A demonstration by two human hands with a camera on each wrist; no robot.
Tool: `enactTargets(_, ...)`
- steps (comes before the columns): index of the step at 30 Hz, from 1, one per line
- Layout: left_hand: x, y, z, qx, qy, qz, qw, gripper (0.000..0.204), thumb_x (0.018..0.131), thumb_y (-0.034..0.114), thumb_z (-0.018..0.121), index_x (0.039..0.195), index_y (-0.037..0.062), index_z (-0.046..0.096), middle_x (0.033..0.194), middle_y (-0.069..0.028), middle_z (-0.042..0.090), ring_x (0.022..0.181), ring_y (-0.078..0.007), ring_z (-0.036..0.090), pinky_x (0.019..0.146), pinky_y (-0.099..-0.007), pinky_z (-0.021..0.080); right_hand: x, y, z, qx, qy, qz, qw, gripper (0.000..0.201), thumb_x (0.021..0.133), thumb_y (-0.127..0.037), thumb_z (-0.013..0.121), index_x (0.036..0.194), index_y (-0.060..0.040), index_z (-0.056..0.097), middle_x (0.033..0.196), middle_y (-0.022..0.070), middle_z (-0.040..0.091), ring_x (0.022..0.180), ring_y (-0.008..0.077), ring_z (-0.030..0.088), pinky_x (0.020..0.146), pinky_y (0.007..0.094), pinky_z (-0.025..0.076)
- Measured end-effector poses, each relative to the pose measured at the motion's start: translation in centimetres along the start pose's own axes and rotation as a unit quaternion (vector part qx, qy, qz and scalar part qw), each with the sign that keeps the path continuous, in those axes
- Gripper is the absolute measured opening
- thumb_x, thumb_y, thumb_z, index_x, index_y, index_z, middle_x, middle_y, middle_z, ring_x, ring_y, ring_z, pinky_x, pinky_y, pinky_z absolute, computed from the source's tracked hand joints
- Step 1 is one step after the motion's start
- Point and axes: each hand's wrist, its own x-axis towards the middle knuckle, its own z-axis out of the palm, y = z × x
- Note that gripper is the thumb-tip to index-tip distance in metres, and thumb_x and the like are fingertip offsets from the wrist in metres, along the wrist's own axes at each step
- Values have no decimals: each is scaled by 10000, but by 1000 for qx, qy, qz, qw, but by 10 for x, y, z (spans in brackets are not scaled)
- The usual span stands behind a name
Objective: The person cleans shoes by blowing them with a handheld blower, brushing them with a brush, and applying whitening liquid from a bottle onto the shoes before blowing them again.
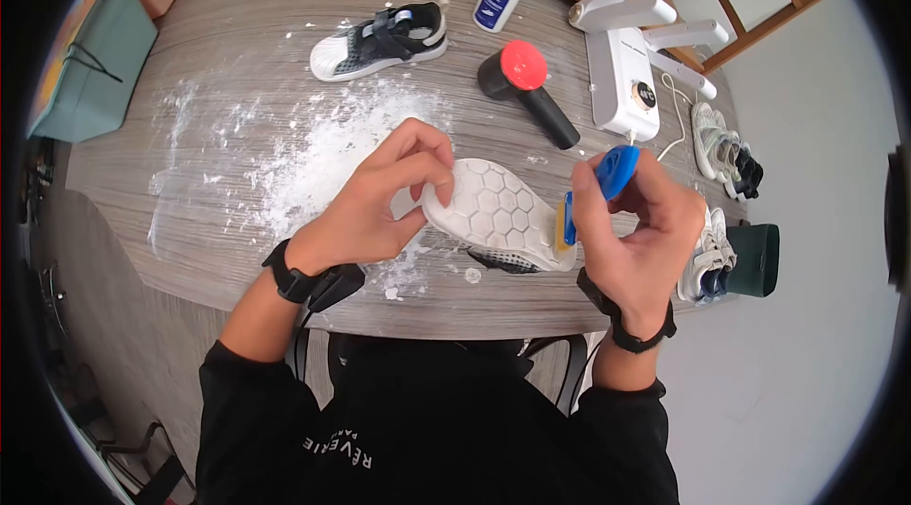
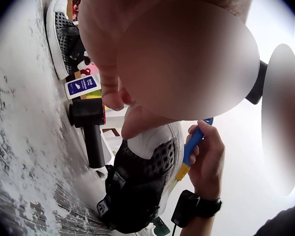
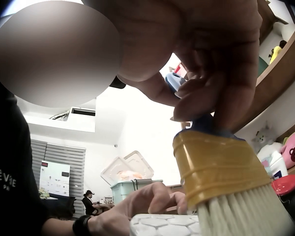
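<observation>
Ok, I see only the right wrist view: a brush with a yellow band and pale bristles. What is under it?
Observer: A shoe, turned sole up, held by the left hand.
Operator: How is the brush held?
Observer: The right hand grips its blue handle; the brush sits at the sole's end.
Operator: Is the table clean?
Observer: No, white powder is spread on the table, left of the shoe.

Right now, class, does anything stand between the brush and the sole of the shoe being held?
Nothing visible does. The brush in the right hand sits just off the upturned sole, which the left hand steadies.
</observation>
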Motion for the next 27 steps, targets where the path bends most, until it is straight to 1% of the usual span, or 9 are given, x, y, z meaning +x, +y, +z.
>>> enactTargets(2,1,1,-1,-14,-11,-17,1000,312,720,-190,687,885,67,624,1139,-66,536,1020,-186,564,788,-292,498,7,-8,0,45,-27,75,996,186,786,-49,819,729,-22,644,540,-10,560,479,37,532,473,217,393)
enactTargets(6,1,1,-1,-13,-5,-6,1000,305,725,-191,682,881,67,632,1140,-64,536,1006,-175,564,745,-285,492,22,-17,5,134,-41,99,985,171,837,-48,814,786,17,665,592,1,619,535,30,586,499,202,435)
enactTargets(8,0,1,0,-22,2,-1,1000,309,723,-193,680,882,68,639,1133,-64,533,1005,-174,562,741,-281,490,28,-23,8,254,-36,135,957,154,885,-39,790,850,58,676,647,23,657,573,49,631,527,194,482)
enactTargets(9,0,2,0,-19,4,0,1000,309,723,-193,680,882,68,639,1133,-64,533,1005,-174,562,741,-281,490,30,-21,7,252,-51,123,959,153,916,-50,774,913,70,678,710,53,689,618,90,683,553,213,543)
enactTargets(12,1,1,-1,-9,11,2,1000,312,721,-194,682,886,69,652,1082,-55,512,971,-166,550,728,-274,484,32,-19,13,319,-15,143,937,158,927,-58,766,944,72,678,768,80,708,674,126,720,592,241,589)
enactTargets(15,-1,-1,0,-4,4,3,1000,343,719,-188,692,928,81,652,1028,-33,459,937,-171,522,718,-276,463,29,-10,15,315,-24,152,937,145,935,-49,753,969,69,675,806,109,718,717,160,742,617,268,615)
enactTargets(19,0,0,-2,14,14,-10,1000,298,715,-183,706,879,62,666,995,-31,455,879,-150,508,711,-268,464,21,7,6,280,-22,168,945,143,941,-45,742,966,76,671,800,118,718,703,172,742,614,275,614)
enactTargets(24,0,0,0,13,11,-21,1000,296,713,-174,721,881,63,663,995,-32,455,866,-145,501,715,-268,456,4,33,-18,276,26,195,941,140,970,-43,698,966,92,665,785,145,710,660,216,741,603,297,613)
enactTargets(27,2,1,-2,24,8,-26,999,299,714,-172,722,887,64,659,995,-32,456,866,-142,500,721,-271,455,-12,57,-42,232,32,207,950,150,983,-59,678,964,88,655,785,144,702,646,224,737,584,309,611)
